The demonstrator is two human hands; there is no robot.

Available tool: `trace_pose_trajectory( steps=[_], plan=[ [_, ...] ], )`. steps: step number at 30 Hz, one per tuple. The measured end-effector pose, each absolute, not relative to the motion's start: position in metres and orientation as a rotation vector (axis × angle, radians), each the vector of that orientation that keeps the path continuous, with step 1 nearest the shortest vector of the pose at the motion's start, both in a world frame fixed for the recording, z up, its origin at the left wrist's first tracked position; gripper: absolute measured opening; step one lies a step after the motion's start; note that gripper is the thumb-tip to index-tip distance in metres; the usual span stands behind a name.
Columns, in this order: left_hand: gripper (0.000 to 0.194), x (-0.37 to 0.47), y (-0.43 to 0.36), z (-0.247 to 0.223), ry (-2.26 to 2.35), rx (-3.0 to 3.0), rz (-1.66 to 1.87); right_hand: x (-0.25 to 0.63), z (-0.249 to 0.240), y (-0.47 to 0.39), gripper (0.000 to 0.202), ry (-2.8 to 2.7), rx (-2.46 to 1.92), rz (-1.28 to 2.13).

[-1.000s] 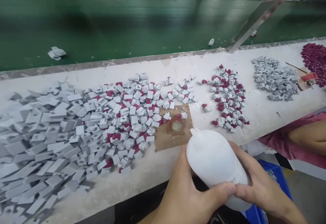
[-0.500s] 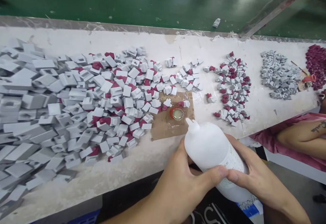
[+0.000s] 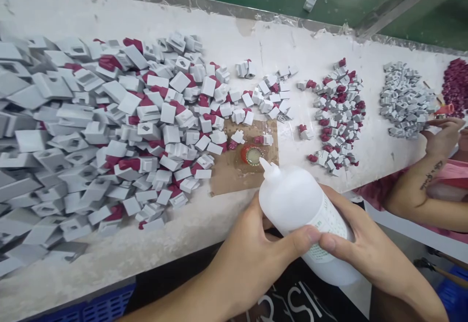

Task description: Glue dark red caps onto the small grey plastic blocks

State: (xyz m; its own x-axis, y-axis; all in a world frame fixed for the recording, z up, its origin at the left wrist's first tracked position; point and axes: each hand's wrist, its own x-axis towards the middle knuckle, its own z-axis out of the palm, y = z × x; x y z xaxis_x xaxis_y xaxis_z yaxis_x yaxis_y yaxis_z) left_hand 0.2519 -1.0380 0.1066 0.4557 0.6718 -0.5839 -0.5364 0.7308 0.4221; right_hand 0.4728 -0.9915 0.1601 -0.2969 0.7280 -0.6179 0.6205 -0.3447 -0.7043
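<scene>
Both of my hands are wrapped round a white plastic bottle (image 3: pixel 292 200), tilted with its nozzle toward the upper left. My left hand (image 3: pixel 256 249) grips its left side, and my right hand (image 3: pixel 369 244) holds its right side; the thumbs nearly meet over the label. The nozzle tip is close to the right rim of a small red-rimmed cap (image 3: pixel 252 155) holding pale liquid. That cap rests on a brown cardboard piece (image 3: pixel 234 180), with a few grey and maroon parts beside it.
Grey blocks (image 3: pixel 106 136), some with maroon pieces, are heaped on the left of the white table (image 3: pixel 204 214). Smaller piles (image 3: pixel 340 117) lie to the right. Another person's hand (image 3: pixel 444 136) is at the far right. A metal post (image 3: pixel 398 7) rises behind.
The bottle's nozzle has come closer to the cap's rim. The view has shifted, so the table's far edge sits higher. The other person's hand and forearm now show more at the right.
</scene>
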Motion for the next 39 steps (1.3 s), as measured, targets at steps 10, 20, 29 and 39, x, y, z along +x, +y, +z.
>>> trace_pose_trajectory(
  steps=[10, 20, 29, 39],
  plan=[
    [0.059, 0.248, -1.037, 0.107, 0.720, 0.102, 0.777, 0.463, 0.173, -0.987, 0.080, -1.795, -1.889, 1.709],
    [0.057, 0.245, -1.037, 0.110, 0.680, 0.069, 0.785, 0.460, 0.185, -0.988, 0.080, -1.834, -1.964, 1.690],
    [0.057, 0.242, -1.037, 0.110, 0.653, 0.074, 0.787, 0.454, 0.195, -0.985, 0.082, -1.830, -2.045, 1.668],
    [0.054, 0.244, -1.040, 0.107, 0.598, 0.084, 0.814, 0.452, 0.201, -0.984, 0.083, -1.841, -2.081, 1.647]
  ],
)
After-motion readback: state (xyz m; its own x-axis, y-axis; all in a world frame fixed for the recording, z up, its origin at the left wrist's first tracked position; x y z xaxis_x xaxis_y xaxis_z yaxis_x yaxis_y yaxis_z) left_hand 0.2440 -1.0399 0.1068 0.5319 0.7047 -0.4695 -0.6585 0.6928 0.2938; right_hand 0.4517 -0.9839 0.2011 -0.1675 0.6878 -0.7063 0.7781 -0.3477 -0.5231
